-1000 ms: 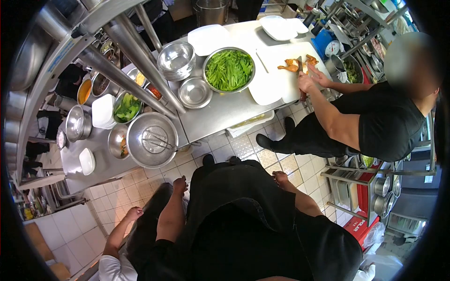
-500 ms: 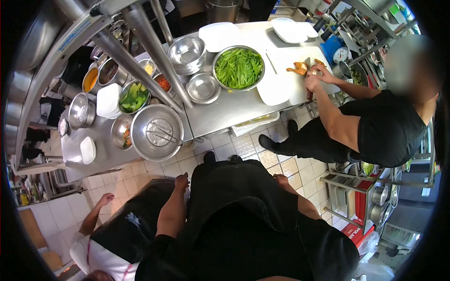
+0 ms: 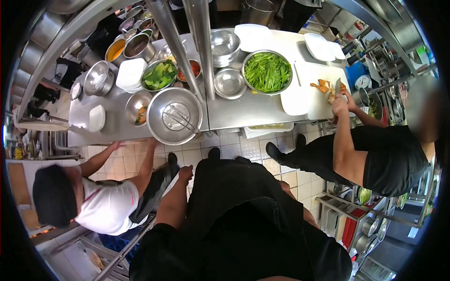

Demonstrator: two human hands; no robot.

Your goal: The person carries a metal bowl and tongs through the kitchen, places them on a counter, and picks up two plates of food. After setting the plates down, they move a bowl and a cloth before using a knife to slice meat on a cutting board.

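Note:
My left hand (image 3: 186, 173) hangs beside my dark apron (image 3: 243, 187), its fingers curled with nothing seen in them. At my other side, my right hand (image 3: 284, 186) is mostly hidden by the apron, and its fingers do not show. Neither hand touches the counter. Ahead of my left hand, a large steel bowl (image 3: 154, 119) with a whisk (image 3: 179, 117) in it sits at the counter's front edge. Farther back are a shallow steel bowl (image 3: 229, 83) and a bowl of cut leafy greens (image 3: 267, 72).
At right, a co-worker holds a knife (image 3: 338, 85) over browned meat pieces (image 3: 320, 86) on a white cutting board (image 3: 323, 107). Another person in a white shirt (image 3: 110, 206) stands at left by the steel counter (image 3: 115, 135). Metal posts (image 3: 199, 42) rise from the counter.
The view has shifted, so the counter sits farther right. The person at left has turned upright toward the counter, both hands now near its edge. My hands stay low at my sides.

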